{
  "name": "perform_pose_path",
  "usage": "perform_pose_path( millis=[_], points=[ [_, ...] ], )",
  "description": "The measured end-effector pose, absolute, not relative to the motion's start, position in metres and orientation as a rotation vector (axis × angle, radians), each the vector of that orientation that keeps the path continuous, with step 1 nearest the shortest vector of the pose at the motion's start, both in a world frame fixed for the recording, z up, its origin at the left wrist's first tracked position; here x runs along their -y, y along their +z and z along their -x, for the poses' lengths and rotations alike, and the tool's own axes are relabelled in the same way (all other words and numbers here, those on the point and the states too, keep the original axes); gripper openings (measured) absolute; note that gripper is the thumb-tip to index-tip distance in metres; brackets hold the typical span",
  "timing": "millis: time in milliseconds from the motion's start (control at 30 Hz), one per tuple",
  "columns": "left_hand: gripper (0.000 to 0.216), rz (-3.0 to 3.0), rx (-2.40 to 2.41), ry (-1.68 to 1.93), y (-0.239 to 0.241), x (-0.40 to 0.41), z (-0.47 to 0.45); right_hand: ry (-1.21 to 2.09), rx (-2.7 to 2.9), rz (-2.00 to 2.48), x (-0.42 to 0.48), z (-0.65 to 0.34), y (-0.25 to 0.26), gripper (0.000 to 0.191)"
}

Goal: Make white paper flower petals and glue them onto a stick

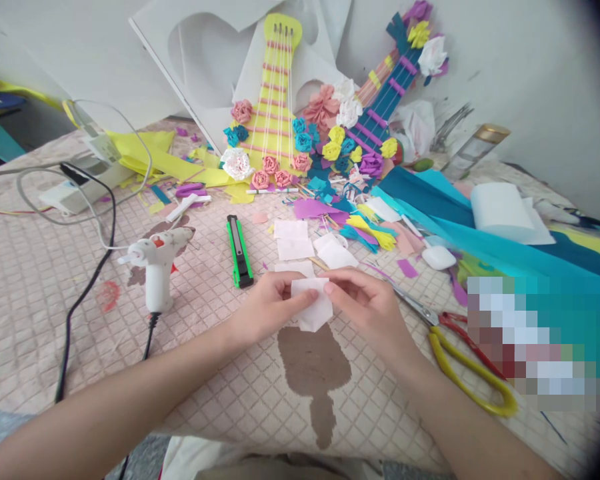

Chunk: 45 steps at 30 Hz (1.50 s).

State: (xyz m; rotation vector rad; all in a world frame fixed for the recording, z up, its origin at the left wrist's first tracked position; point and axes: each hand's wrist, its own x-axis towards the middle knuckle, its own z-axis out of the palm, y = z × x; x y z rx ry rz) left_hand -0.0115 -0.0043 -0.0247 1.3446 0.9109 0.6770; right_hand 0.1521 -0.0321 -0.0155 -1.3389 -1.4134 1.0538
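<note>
Between my two hands, near the middle of the table, is a small piece of white paper (312,312). My left hand (270,301) pinches its left side, thumb on top. On the right side, my right hand (367,303) pinches the upper edge with thumb and fingers. Just beyond them lie more white paper pieces (293,239), some overlapping. A green box cutter (239,253) rests to the left of my left hand. Scissors (447,353) with one yellow and one red handle lie right of my right hand, their blades pointing toward it.
A white glue gun (157,267) stands at left with its cord (87,293) trailing off the near edge. Behind are a yellow paper guitar (273,100) and a blue one (380,110), both flowered. Paper scraps (325,210) and blue sheets (445,207) cover the back and right.
</note>
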Motion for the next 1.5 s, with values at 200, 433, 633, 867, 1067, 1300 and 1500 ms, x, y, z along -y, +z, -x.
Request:
perform_pose_path(
  millis=[200,433,633,867,1067,1300,1500],
  points=[
    [0.026,-1.384,-0.930,0.664,-0.0242,0.0047,0.0113,1.249,1.307,1.344,0.0314,-0.1516,-0.0148,0.015],
    [0.023,-1.400,-0.920,0.640,-0.0252,0.0037,0.0130,1.548,0.953,1.166,0.0242,-0.1525,-0.0205,0.027],
    [0.023,-1.432,-0.931,0.621,-0.0230,0.0043,0.0130,1.567,1.000,1.242,0.0242,-0.1535,-0.0206,0.014],
    [0.024,-1.417,-0.900,0.643,-0.0223,0.0039,0.0121,1.500,1.121,1.292,0.0268,-0.1516,-0.0167,0.016],
    [0.029,-1.392,-0.881,0.611,-0.0226,0.0043,0.0127,1.407,1.204,1.309,0.0275,-0.1530,-0.0187,0.016],
    [0.027,-1.353,-0.860,0.602,-0.0211,0.0056,0.0124,1.390,1.208,1.325,0.0272,-0.1522,-0.0157,0.015],
    [0.022,-1.318,-0.847,0.599,-0.0173,0.0060,0.0130,1.422,1.170,1.343,0.0278,-0.1520,-0.0147,0.017]
  ],
)
